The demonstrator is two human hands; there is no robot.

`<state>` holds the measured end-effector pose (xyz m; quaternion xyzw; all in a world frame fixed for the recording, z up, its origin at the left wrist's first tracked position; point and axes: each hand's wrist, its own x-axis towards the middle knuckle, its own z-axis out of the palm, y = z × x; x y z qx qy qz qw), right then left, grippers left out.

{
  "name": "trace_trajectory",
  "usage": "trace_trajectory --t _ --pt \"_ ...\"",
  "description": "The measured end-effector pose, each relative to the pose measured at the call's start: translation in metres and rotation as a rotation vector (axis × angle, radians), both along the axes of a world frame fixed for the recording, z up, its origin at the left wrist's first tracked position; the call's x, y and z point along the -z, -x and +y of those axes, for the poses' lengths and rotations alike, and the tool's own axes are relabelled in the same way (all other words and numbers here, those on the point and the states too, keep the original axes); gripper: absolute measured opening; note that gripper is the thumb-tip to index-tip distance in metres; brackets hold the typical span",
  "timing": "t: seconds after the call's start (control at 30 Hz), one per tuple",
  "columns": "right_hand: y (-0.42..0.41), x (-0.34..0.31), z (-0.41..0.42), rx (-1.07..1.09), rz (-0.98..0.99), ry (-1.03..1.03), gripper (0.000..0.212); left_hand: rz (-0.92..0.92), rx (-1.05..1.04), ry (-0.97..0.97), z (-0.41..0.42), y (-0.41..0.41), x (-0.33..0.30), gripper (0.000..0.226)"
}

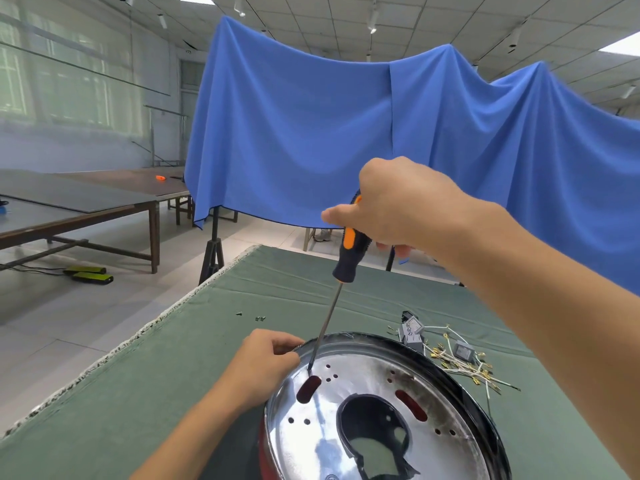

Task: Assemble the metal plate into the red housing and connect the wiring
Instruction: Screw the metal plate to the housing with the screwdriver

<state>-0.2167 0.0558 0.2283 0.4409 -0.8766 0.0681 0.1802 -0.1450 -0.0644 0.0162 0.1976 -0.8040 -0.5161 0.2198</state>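
screws lie loose on the green cloth, far left. left hand pinches the rim of the metal plate, already seated in the red housing. right hand grips a screwdriver, its tip at a plate hole, so fastening looks underway. wiring sits unconnected beside the housing, right: that step remains.

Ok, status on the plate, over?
Right hand gripping screwdriver, tip at plate edge. Left hand steadying rim. Wires loose on table, unconnected. Nothing in the way.
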Motion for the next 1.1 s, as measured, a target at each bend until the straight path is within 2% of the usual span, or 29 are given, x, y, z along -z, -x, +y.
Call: trace_trajectory --t 0.07,0.13,0.17,0.27,0.3,0.4,0.43,0.57,0.6,0.7,0.73,0.77,0.87,0.93,0.97,1.07,1.1 --pt "-0.001 -0.001 0.000 -0.044 -0.192 -0.006 0.018 0.000 -0.004 0.001 0.000 0.000 0.000 0.031" --pt "-0.002 -0.003 0.002 -0.088 -0.290 0.001 0.015 0.001 -0.004 -0.001 0.000 0.000 -0.001 0.032" --pt "-0.002 -0.002 0.003 -0.093 -0.253 0.013 0.021 0.001 -0.004 -0.005 0.001 0.000 -0.001 0.032" --pt "0.001 0.003 -0.002 -0.016 0.031 0.067 0.040 0.007 -0.005 -0.016 0.001 0.000 -0.001 0.033" --pt "0.001 0.004 -0.002 -0.016 0.007 0.068 0.038 0.006 -0.003 -0.016 0.002 0.000 -0.001 0.032" --pt "0.001 0.001 -0.003 -0.099 -0.280 0.048 0.018 0.007 -0.012 -0.015 0.000 0.001 0.000 0.031" --pt "0.001 0.001 -0.002 -0.105 -0.289 0.053 0.016 0.008 -0.012 -0.013 0.000 0.001 0.000 0.031" --pt "0.003 0.005 -0.004 0.105 0.064 0.076 0.044 0.008 -0.006 -0.009 0.001 0.001 0.001 0.028" --pt "0.003 0.005 -0.004 0.120 0.055 0.069 0.043 0.004 -0.007 0.003 0.001 0.001 0.001 0.027" --pt "-0.001 0.003 -0.006 -0.012 -0.266 0.066 0.018 0.006 -0.019 0.012 0.000 0.002 0.000 0.030" --pt "-0.001 0.003 -0.005 -0.049 -0.291 0.085 0.013 0.006 -0.015 0.012 0.000 0.001 0.000 0.030" --pt "-0.002 0.003 -0.004 -0.061 -0.248 0.098 0.012 0.006 -0.011 0.016 0.000 0.001 0.000 0.031" --pt "-0.004 0.006 -0.006 0.027 0.034 0.122 0.037 0.006 -0.015 0.020 0.001 0.001 0.000 0.030" --pt "-0.004 0.011 -0.009 0.050 0.121 0.152 0.040 0.004 -0.014 0.030 0.001 0.001 0.000 0.030" --pt "-0.004 0.012 -0.010 0.029 0.089 0.137 0.038 0.008 -0.014 0.029 0.000 0.001 0.000 0.030" --pt "-0.005 0.007 -0.008 -0.092 -0.225 0.072 0.017 0.013 -0.015 0.019 0.001 0.002 0.000 0.032" --pt "-0.005 0.005 -0.005 -0.114 -0.272 0.070 0.016 0.012 -0.015 0.018 0.001 0.002 0.000 0.032"
